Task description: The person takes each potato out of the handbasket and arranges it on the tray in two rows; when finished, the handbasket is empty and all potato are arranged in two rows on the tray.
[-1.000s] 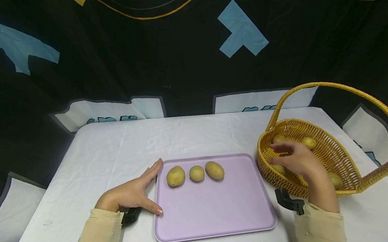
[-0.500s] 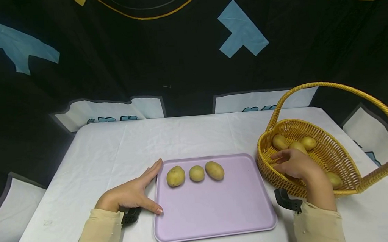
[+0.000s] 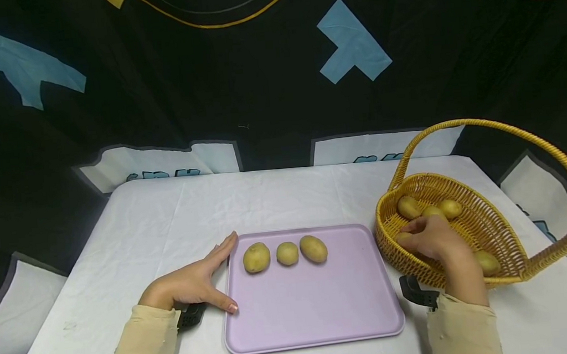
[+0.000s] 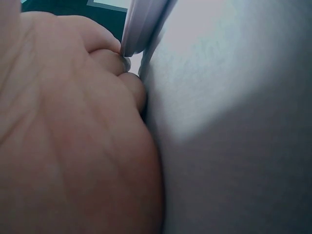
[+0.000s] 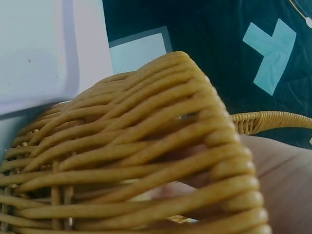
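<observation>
My left hand [image 3: 192,284] rests at the left edge of a lilac tray [image 3: 319,307], fingers and thumb spread along its rim. In the left wrist view, the palm lies by the tray's rim [image 4: 141,24]. A large potato [image 3: 257,257], a small potato [image 3: 287,253] and an oval potato [image 3: 313,249] form a row along the tray's far side. Inside a wicker basket [image 3: 497,221], my right hand [image 3: 438,240] pinches a potato [image 3: 403,237], partly hidden by its fingers. The basket's wall [image 5: 141,131] covers most of that hand in the right wrist view.
More potatoes lie in the basket, among them one at the far left [image 3: 408,207], one behind it [image 3: 450,208] and one at the near right [image 3: 488,262]. The tall basket handle [image 3: 562,160] arches over the right side. White cloth [image 3: 265,200] covers the table.
My right hand has shifted slightly toward me inside the basket and its fingers have closed on a potato. Another potato beyond the hand has come into view. The left hand has stayed put.
</observation>
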The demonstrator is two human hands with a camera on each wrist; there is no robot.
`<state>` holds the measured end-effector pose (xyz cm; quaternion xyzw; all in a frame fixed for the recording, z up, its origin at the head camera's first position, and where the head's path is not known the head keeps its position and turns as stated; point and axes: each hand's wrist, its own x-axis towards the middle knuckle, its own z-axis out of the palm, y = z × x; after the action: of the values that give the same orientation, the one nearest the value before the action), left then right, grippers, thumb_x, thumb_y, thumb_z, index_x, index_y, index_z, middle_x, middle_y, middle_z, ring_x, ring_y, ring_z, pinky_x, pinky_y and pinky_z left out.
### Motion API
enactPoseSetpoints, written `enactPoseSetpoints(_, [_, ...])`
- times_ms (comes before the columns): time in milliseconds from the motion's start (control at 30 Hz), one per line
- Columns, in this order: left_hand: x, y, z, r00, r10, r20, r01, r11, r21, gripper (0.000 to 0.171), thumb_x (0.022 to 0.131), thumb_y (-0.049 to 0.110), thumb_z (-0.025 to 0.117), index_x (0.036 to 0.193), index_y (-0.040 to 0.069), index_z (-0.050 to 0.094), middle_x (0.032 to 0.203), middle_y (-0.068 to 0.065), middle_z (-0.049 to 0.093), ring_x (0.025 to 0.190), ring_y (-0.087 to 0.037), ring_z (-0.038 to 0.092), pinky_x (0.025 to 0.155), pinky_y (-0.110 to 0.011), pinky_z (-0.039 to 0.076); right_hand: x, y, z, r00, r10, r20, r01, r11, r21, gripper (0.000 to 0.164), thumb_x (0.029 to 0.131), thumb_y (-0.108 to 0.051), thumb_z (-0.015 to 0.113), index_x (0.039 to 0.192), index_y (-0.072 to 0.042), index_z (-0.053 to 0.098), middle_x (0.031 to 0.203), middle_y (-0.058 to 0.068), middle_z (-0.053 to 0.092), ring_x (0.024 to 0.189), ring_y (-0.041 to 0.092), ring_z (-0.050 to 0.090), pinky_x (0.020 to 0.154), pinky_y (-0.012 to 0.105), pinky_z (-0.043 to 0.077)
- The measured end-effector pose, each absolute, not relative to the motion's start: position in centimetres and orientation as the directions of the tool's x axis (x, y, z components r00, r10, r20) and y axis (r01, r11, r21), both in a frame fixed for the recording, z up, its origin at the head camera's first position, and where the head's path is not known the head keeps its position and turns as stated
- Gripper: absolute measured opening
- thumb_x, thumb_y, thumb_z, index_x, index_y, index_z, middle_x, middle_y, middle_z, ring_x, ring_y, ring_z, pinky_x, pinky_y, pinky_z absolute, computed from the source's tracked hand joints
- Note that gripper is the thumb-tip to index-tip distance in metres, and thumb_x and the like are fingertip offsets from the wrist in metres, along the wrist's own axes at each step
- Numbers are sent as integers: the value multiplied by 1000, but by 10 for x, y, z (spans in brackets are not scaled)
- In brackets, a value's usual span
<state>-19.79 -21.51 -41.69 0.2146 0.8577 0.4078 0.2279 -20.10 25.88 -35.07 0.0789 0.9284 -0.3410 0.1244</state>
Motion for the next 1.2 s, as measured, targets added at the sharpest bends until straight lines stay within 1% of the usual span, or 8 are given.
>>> enactPoseSetpoints(233, [-198,-216,-417,-804,553,-218,179,575,799,143,60,39,97,163,15,1,168,-8,-5,152,-32,-8,118,-59,0,-200,253,-347,-965,166,-203,260,708,-657,61,80,-28,78,130,3,63,127,27,59,107,37,54,93,50,46])
enactPoseSetpoints(400, [-199,-216,-417,-803,556,-214,187,577,795,142,61,40,96,163,14,1,168,-6,-5,152,-32,-8,118,-58,0,-202,249,-346,-971,205,-119,228,665,-711,58,81,-27,80,130,-1,65,126,25,61,109,34,57,89,43,47])
enactPoseSetpoints(500, [-199,-216,-417,-803,556,-217,184,576,796,141,62,40,96,163,14,1,169,-6,-6,152,-32,-8,118,-58,0,-203,247,-345,-980,194,-51,168,653,-739,57,82,-31,82,129,-4,66,124,24,63,110,33,59,83,35,49])
enactPoseSetpoints(600, [-199,-216,-416,-797,565,-212,190,568,801,140,63,39,96,163,12,1,168,-8,-6,151,-34,-9,118,-60,0,-203,244,-343,-984,176,0,113,630,-768,60,82,-37,84,129,-5,66,127,21,62,113,33,59,79,25,49])
enactPoseSetpoints(733, [-198,-217,-414,-791,579,-198,201,552,809,139,65,35,95,163,10,0,168,-11,-6,151,-37,-10,117,-61,-1,-202,239,-340,-985,156,73,34,588,-808,60,80,-38,86,127,-6,68,128,15,61,113,30,58,74,15,50])
enactPoseSetpoints(900, [-197,-217,-414,-793,578,-193,200,546,813,138,66,34,95,163,11,0,168,-10,-6,151,-37,-10,117,-62,-1,-202,234,-339,-982,127,142,-46,567,-822,55,80,-34,87,123,-6,69,123,11,64,106,23,59,76,12,50])
enactPoseSetpoints(1100, [-198,-216,-416,-795,573,-200,202,561,803,139,65,37,95,163,12,0,168,-9,-6,151,-35,-10,118,-60,-1,-202,228,-336,-983,55,173,-119,524,-843,52,79,-25,89,123,-3,70,123,12,64,102,17,60,80,13,51])
enactPoseSetpoints(1200, [-199,-216,-418,-798,566,-205,197,567,800,140,64,38,95,163,13,0,168,-7,-6,151,-33,-9,118,-58,-1,-203,224,-336,-982,19,186,-151,504,-850,49,79,-21,89,121,-3,71,123,13,64,102,17,61,81,14,51])
